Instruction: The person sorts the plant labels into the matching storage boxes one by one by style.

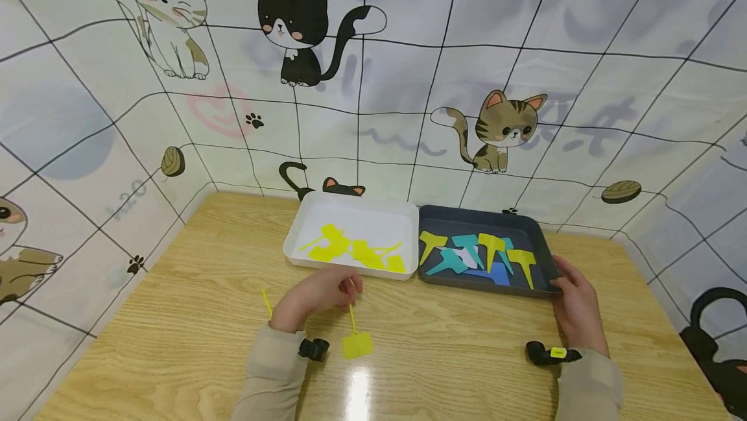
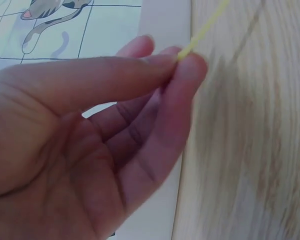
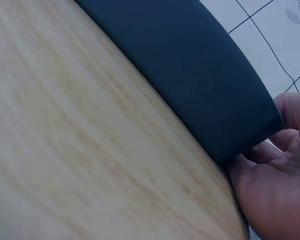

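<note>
My left hand (image 1: 323, 290) pinches the thin stem of a yellow tag (image 1: 357, 345) between thumb and fingertip, and the tag's flat rectangular head hangs toward me. In the left wrist view only the tag's stem (image 2: 210, 29) shows. Just beyond that hand is a white tray (image 1: 297, 239) with several yellow tags (image 1: 332, 242) in it. My right hand (image 1: 579, 304) grips the near right corner of a dark grey tray (image 1: 484, 216). Its fingers wrap the tray's corner in the right wrist view. Yellow, teal, blue and white T-shaped plant labels (image 1: 521, 259) lie inside this tray.
Both trays stand side by side on a wooden table (image 1: 443, 356), near a cat-patterned backdrop (image 1: 385, 84). A second thin yellow stem (image 1: 266, 301) lies left of my left wrist, partly hidden by the arm. Dark straps with small cameras (image 1: 315, 349) sit on both wrists.
</note>
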`<state>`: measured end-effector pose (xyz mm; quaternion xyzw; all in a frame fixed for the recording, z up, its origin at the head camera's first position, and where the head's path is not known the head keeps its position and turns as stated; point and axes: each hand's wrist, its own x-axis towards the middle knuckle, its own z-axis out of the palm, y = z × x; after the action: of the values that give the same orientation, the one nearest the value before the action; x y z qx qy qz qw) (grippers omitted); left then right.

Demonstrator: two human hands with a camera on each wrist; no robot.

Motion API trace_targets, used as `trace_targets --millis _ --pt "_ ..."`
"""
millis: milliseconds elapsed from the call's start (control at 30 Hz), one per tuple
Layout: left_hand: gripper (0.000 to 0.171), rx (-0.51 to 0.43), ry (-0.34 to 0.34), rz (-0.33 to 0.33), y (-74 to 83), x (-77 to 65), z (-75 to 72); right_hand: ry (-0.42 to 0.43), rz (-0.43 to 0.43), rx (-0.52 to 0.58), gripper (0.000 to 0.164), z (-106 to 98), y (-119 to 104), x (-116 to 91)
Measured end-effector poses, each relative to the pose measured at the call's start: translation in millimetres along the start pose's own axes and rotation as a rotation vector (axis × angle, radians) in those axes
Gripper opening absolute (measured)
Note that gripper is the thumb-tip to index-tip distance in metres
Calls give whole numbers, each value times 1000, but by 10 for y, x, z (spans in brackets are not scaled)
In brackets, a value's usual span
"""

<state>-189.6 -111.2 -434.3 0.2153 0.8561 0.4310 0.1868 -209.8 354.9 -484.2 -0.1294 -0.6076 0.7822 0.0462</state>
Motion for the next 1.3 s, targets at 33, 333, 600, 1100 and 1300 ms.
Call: trace_targets --millis 33,333,600,1100,1300 --pt "12 24 10 5 0 1 -3 1 0 1 52 0 1 1" --pt "12 -109 152 41 -1 53 -57 4 -12 26 52 -5 18 12" --pt "18 -419 412 21 -33 100 -104 8 -11 28 52 1 14 4" --pt "8 -317 780 -82 -92 241 -200 9 -12 15 52 0 -1 17" --pt "6 -19 882 -102 -87 285 -192 15 -11 -1 52 19 5 7"
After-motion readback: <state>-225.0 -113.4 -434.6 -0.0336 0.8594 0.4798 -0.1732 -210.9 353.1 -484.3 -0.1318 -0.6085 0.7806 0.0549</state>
